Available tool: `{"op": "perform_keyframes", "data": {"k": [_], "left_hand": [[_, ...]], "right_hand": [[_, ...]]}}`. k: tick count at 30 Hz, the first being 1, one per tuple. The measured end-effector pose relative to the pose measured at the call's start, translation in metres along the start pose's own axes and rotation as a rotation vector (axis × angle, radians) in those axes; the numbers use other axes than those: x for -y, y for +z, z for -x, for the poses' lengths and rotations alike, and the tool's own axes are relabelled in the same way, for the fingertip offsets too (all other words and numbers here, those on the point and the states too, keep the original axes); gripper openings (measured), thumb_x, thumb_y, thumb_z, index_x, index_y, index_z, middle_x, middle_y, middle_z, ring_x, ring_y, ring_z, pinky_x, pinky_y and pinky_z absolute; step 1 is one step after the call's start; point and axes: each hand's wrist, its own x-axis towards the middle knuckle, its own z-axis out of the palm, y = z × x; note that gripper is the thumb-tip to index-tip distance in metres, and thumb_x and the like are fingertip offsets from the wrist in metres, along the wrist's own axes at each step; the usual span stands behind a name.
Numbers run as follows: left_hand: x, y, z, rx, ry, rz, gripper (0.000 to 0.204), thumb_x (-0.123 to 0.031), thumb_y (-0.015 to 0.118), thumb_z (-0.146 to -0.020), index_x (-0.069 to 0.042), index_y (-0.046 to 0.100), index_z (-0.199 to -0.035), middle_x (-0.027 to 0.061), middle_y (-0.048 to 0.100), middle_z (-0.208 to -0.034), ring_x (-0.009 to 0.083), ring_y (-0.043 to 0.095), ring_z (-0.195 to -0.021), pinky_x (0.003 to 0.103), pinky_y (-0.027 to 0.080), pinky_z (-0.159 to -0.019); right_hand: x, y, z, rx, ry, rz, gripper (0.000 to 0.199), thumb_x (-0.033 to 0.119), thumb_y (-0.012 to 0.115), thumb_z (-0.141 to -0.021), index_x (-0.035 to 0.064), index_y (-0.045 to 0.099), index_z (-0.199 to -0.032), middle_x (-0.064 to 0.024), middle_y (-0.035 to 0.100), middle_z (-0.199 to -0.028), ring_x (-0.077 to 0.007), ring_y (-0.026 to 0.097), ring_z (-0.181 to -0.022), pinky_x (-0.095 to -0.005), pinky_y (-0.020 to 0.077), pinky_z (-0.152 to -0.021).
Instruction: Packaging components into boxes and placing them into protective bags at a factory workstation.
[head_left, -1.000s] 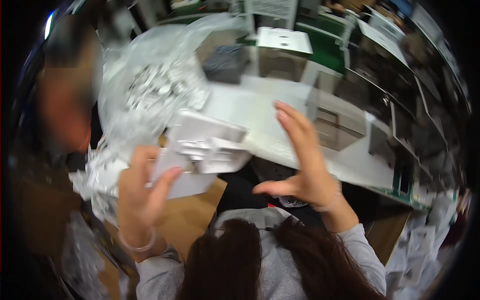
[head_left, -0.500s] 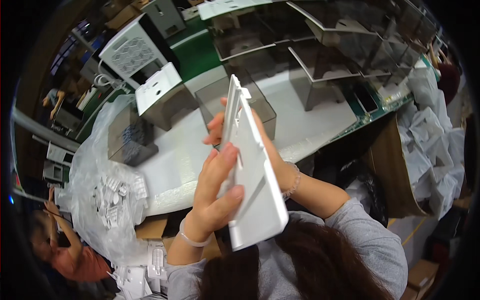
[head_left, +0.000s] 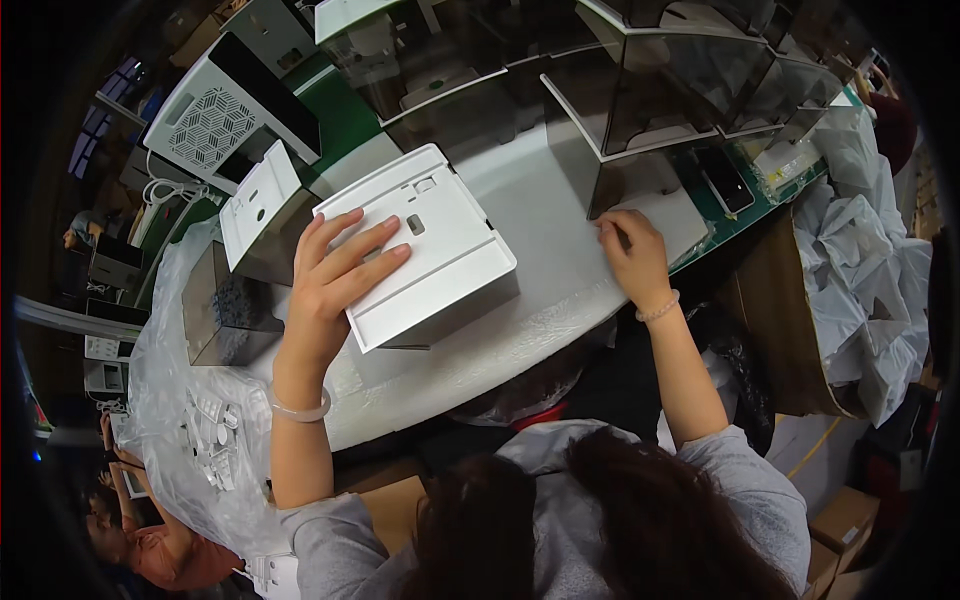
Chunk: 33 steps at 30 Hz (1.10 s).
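A white-covered workbench [head_left: 545, 285] fills the middle. Smoky translucent boxes [head_left: 665, 90] stand stacked on its right. Left of them, a white-lidded smoky box [head_left: 458, 315] sits on the bench. The left hand [head_left: 335, 283] lies on its lid [head_left: 452, 212], fingers slightly apart. The right hand [head_left: 637, 257] curls beside a stacked box's near corner; whether it grips anything, I cannot tell.

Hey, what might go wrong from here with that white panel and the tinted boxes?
The left hand lies toward one side of the white panel, so uneven pressure might shift it on the tinted box beneath. The right hand is close to the lower corner of a second box; a sideways bump could nudge that box.
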Motion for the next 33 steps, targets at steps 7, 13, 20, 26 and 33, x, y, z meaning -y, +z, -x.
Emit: {"op": "perform_keyframes", "data": {"k": [7, 13, 20, 26, 33], "left_hand": [[-0.002, -0.013, 0.001, 0.111, -0.059, 0.057, 0.036, -0.007, 0.06, -0.079, -0.019, 0.068, -0.111, 0.0018, 0.062, -0.123, 0.0293, 0.05, -0.121, 0.052, 0.023, -0.111], [-0.01, -0.03, -0.005, 0.244, -0.124, 0.112, 0.045, 0.005, 0.051, -0.079, -0.017, 0.067, -0.114, 0.0028, 0.06, -0.126, 0.0311, 0.045, -0.127, 0.051, 0.022, -0.112], [-0.003, -0.046, -0.025, 0.209, -0.103, 0.103, 0.047, 0.003, 0.05, -0.077, -0.016, 0.066, -0.117, 0.0099, 0.05, -0.138, 0.0358, 0.037, -0.133, 0.054, 0.019, -0.112], [-0.025, 0.003, -0.027, 0.383, 0.011, 0.081, 0.052, -0.045, 0.049, -0.089, -0.022, 0.049, -0.136, 0.0102, 0.029, -0.151, 0.0426, 0.019, -0.14, 0.053, 0.017, -0.112], [0.001, 0.043, 0.017, -0.669, -0.636, 0.329, 0.056, -0.025, 0.061, -0.089, -0.012, 0.042, -0.139, 0.0195, 0.021, -0.152, 0.0345, 0.018, -0.142, 0.047, 0.018, -0.112]], "right_hand": [[0.007, 0.001, 0.006, 0.013, -0.016, -0.004, 0.008, -0.001, 0.057, -0.08, -0.0016, 0.063, -0.086, -0.0105, 0.062, -0.078, -0.0236, 0.058, -0.075, -0.0315, 0.0463, -0.07], [0.009, -0.002, 0.009, 0.022, 0.01, -0.03, 0.008, 0.0, 0.056, -0.081, -0.0015, 0.063, -0.086, -0.0097, 0.061, -0.077, -0.0225, 0.058, -0.073, -0.0303, 0.046, -0.07], [0.005, -0.003, 0.009, 0.018, 0.034, -0.027, 0.008, 0.001, 0.057, -0.083, -0.002, 0.063, -0.086, -0.0093, 0.061, -0.077, -0.019, 0.059, -0.07, -0.028, 0.0463, -0.067], [-0.001, -0.001, 0.009, 0.021, 0.04, -0.016, 0.008, 0.001, 0.056, -0.086, -0.003, 0.063, -0.088, -0.009, 0.062, -0.08, -0.0163, 0.061, -0.069, -0.0263, 0.0471, -0.065], [-0.029, -0.008, 0.02, 0.034, 0.074, -0.057, 0.009, 0.001, 0.054, -0.089, -0.0039, 0.061, -0.087, -0.0081, 0.061, -0.082, -0.014, 0.059, -0.069, -0.025, 0.0468, -0.065]]}}
